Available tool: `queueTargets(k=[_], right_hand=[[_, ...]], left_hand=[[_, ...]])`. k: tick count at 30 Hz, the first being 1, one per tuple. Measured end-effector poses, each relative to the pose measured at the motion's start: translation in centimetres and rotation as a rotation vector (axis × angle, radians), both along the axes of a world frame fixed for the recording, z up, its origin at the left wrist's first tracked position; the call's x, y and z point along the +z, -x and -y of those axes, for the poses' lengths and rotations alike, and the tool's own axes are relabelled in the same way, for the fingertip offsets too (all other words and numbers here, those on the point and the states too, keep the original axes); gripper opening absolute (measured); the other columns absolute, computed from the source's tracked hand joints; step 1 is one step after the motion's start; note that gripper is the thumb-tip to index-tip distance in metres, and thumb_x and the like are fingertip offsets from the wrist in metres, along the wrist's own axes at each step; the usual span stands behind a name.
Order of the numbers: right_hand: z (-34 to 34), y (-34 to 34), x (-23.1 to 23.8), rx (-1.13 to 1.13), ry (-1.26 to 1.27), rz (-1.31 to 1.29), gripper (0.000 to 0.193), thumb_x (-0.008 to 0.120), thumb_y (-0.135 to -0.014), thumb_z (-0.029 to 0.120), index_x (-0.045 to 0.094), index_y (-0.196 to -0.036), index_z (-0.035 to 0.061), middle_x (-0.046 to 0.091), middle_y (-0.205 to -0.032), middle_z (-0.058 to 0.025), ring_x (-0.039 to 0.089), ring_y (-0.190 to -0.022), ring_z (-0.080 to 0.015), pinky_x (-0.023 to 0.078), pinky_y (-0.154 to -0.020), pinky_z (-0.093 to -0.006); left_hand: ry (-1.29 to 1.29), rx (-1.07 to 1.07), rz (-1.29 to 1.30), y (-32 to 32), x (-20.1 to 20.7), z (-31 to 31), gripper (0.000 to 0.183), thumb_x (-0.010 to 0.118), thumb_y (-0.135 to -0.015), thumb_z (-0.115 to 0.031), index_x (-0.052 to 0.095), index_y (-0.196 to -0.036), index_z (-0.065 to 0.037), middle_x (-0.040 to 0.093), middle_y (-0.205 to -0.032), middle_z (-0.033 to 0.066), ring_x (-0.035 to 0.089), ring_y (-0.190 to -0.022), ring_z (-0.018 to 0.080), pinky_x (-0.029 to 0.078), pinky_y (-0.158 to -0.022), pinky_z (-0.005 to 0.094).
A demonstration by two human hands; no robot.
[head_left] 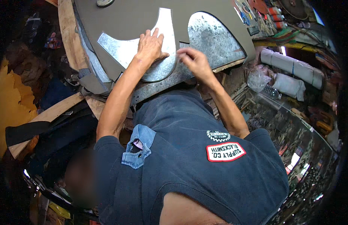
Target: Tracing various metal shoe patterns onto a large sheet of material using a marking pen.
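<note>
My left hand [150, 47] lies flat with fingers spread on a shiny sheet-metal template [164, 28]. The template has a rounded near end and two arms reaching away, and it rests on a dark grey-brown sheet of material [125, 20]. Close to the template's right edge, my right hand [195, 63] is closed in a pinch. Its fingertips are blurred, so what they hold, if anything, cannot be made out. Right of the template is a rounded, mottled metal area [211, 33]; I cannot tell whether it is a plate or tabletop showing through a cut-out.
The work table's near edge [159, 92] runs just in front of my body. A round object [105, 3] sits at the far left of the sheet. Wooden boards [71, 33] flank the left side. Wrapped white rolls [292, 67] and a clear plastic bottle [271, 91] lie to the right.
</note>
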State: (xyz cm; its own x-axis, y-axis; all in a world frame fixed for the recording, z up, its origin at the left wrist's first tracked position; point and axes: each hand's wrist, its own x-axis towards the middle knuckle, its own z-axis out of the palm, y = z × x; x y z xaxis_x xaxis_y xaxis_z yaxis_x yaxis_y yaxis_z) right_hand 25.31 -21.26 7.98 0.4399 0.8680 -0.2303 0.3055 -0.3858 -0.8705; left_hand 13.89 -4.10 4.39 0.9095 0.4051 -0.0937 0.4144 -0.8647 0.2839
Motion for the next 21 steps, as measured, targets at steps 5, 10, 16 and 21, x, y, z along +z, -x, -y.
queueTargets(k=[5,10,16,21], right_hand=[[-5.4,-6.3,-1.3,0.074,0.002,0.344,0.023,0.057,-0.086,0.017,0.069,-0.101,0.0031,0.071,-0.092,-0.015,0.068,-0.081,-0.0269,0.053,-0.075,-0.0383],[-9.2,-8.4,-1.5,0.322,0.153,0.418,0.022,0.059,-0.081,0.016,0.071,-0.094,0.0025,0.07,-0.085,-0.0186,0.068,-0.079,-0.0307,0.053,-0.074,-0.0406],[-10.7,-9.1,-1.7,0.427,0.274,0.345,0.019,0.06,-0.079,0.015,0.072,-0.086,0.001,0.069,-0.079,-0.0183,0.068,-0.074,-0.0288,0.053,-0.069,-0.0399],[-12.5,-10.2,-2.7,0.392,0.136,0.37,0.02,0.06,-0.079,0.014,0.071,-0.086,-0.0001,0.07,-0.079,-0.0171,0.068,-0.073,-0.028,0.053,-0.067,-0.0396]], left_hand=[[0.017,0.019,-0.013,-0.2,0.0,0.2,0.074,0.082,-0.062,-0.044,0.058,-0.12,-0.004,0.046,-0.137,0.018,0.049,-0.115,0.0365,0.044,-0.092,0.0495],[0.031,0.047,-0.025,-0.2,0.4,0.4,0.072,0.083,-0.063,-0.041,0.058,-0.121,-0.007,0.046,-0.137,0.0171,0.047,-0.119,0.0354,0.042,-0.096,0.0493],[0.047,0.07,-0.036,-0.4,1.0,0.7,0.071,0.083,-0.062,-0.037,0.058,-0.121,-0.005,0.045,-0.139,0.018,0.051,-0.112,0.0358,0.045,-0.09,0.0478],[0.013,0.082,-0.066,-0.6,1.3,0.9,0.072,0.082,-0.064,-0.038,0.056,-0.123,-0.007,0.046,-0.138,0.0162,0.049,-0.117,0.0349,0.042,-0.095,0.0479]])
